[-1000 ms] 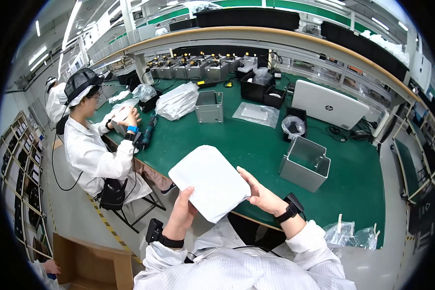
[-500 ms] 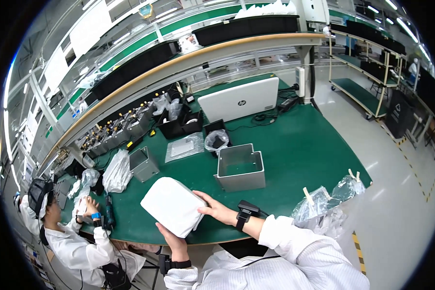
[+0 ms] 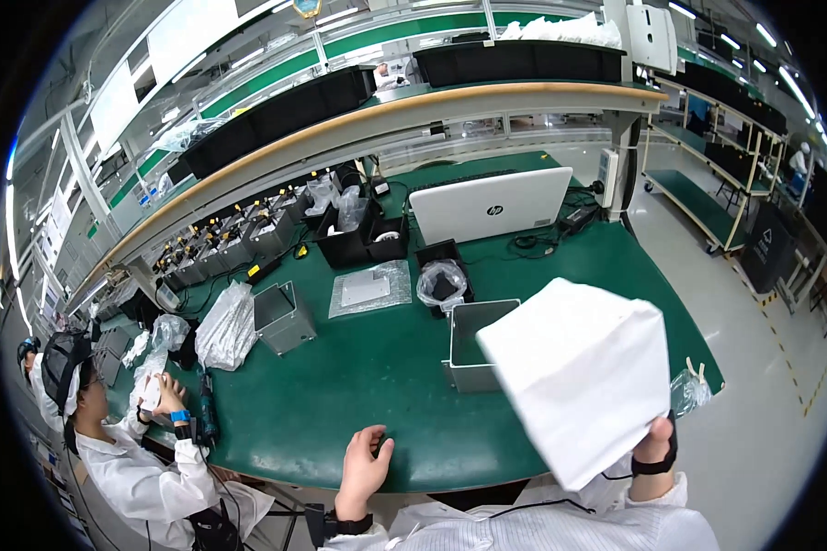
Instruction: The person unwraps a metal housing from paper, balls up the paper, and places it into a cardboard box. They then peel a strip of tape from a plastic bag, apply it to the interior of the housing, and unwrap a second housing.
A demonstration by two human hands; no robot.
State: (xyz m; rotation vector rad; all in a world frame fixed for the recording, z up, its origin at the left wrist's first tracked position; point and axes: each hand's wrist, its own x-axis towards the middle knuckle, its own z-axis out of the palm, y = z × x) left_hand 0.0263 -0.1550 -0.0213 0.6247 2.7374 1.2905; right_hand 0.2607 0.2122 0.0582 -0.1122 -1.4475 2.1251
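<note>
Head view: left hand point(image 3: 362, 470) had released white panel point(image 3: 583, 376), fingers loosely spread; right hand point(image 3: 653, 444) alone pinched lower corner, long axis tilted upper-left.

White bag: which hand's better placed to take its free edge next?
Left, probably. The right hand already grips the white bag at its lower corner; the left hand is empty over the table edge.

Both arms rise from the six o'clock edge in white sleeves.

The left hand point(image 3: 363, 468) sits near six o'clock, free, fingers loosely curled and thumb out toward two o'clock, a dark band at its wrist. The right hand point(image 3: 654, 444), near four o'clock, is raised with fingers gripped closed around what it holds, a black wrist strap just below it.
</note>
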